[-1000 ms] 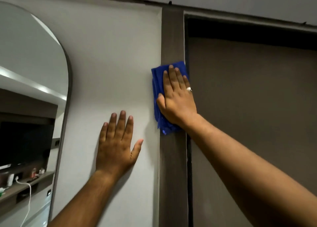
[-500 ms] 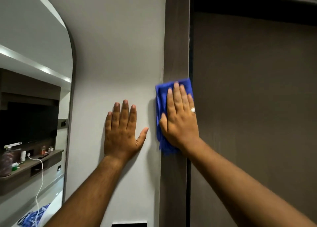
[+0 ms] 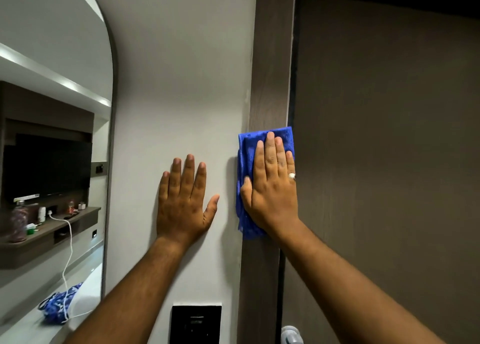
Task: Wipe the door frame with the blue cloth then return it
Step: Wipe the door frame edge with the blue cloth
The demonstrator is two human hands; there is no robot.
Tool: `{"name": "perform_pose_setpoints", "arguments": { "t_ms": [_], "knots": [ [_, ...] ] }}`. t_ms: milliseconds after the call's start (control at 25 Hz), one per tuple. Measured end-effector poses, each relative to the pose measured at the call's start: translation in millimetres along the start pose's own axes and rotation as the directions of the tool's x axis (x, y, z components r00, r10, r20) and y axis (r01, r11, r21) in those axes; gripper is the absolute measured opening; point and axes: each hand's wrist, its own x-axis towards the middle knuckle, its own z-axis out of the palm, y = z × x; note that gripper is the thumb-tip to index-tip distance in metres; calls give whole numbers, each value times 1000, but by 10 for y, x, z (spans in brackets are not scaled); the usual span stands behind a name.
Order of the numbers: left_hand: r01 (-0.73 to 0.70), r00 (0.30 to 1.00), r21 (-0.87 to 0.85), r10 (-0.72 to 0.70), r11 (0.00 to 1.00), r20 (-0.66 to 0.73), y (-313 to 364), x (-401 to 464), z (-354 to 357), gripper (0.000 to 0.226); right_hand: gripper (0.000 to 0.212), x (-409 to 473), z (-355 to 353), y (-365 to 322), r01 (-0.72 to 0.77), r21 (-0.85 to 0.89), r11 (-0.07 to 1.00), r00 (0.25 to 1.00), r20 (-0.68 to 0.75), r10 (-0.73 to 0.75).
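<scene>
Right hand [image 3: 271, 187]: my fingers lay flat and extended, pressing the blue cloth [image 3: 246, 167] against the door frame [image 3: 270, 71].
Left hand [image 3: 184, 200]: spread flat on the wall [image 3: 181, 84], holding nothing.

Blue cloth [image 3: 246, 167]: bright blue, ribbed weave, folded into an upright oblong, pressed flat against the door frame [image 3: 270, 71] (its left edge overhangs onto the adjoining wall). Door frame: dark brown wood-grain upright, running vertically beside the closed door.
</scene>
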Motion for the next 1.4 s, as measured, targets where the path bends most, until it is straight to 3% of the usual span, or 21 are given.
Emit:
{"name": "perform_pose_setpoints", "arguments": {
  "t_ms": [160, 320, 400, 480, 560, 600, 680, 760, 880, 1040, 1160, 1280, 1400],
  "knots": [
    [-7, 1000, 8, 7, 1000, 17, -19, -131, -2, 73, 67, -740, 51, -128, 35, 30, 999, 998, 60, -37],
    [5, 998, -10, -4, 1000, 66, 9, -152, -104, 73, 48, -632, -165, -12, 2, 304, 953, 997, 72, -26],
    [36, 995, -33, -32, 999, 98, 59, -163, -180, 72, 45, -615, -253, 69, 20, 267, 964, 999, 31, -30],
    [67, 990, -70, -58, 995, 126, 124, -205, -229, 72, 50, -636, -297, 99, -197, 198, 960, 980, 22, 196],
    [97, 982, -112, -77, 989, 171, 171, -286, -279, 72, 66, -661, -381, 78, -520, 240, 820, 853, 90, 514],
    [114, 976, -133, -86, 985, 201, 196, -322, -297, 72, 68, -659, -407, 94, -622, 266, 736, 781, 156, 604],
    [147, 961, -194, -94, 970, 261, 244, -418, -349, 71, 52, -680, -428, 118, -716, 338, 611, 697, 282, 660],
    [200, 951, -291, -114, 936, 288, 320, -514, -398, 64, 40, -698, -457, 94, -729, 459, 508, 675, 357, 646],
    [286, 941, -551, -119, 784, 318, 538, -661, -517, 52, 32, -776, -511, 15, -719, 625, 303, 641, 428, 637],
    [417, 908, -799, -166, 433, 384, 907, -757, -717, 25, 31, -963, -690, -18, -705, 699, 120, 620, 525, 584],
    [511, 858, -823, -209, 249, 469, 1175, -716, -789, 13, 28, -1089, -937, 96, -714, 695, 85, 596, 540, 595],
    [594, 797, -804, -145, 11, 587, 1676, -710, -879, 9, 25, -1272, -1325, 454, -737, 671, 80, 561, 542, 626],
    [645, 755, -756, -53, -113, 653, 2388, -766, -1034, 6, 14, -1554, -1842, 986, -768, 634, 91, 522, 538, 662]
  ]
}}
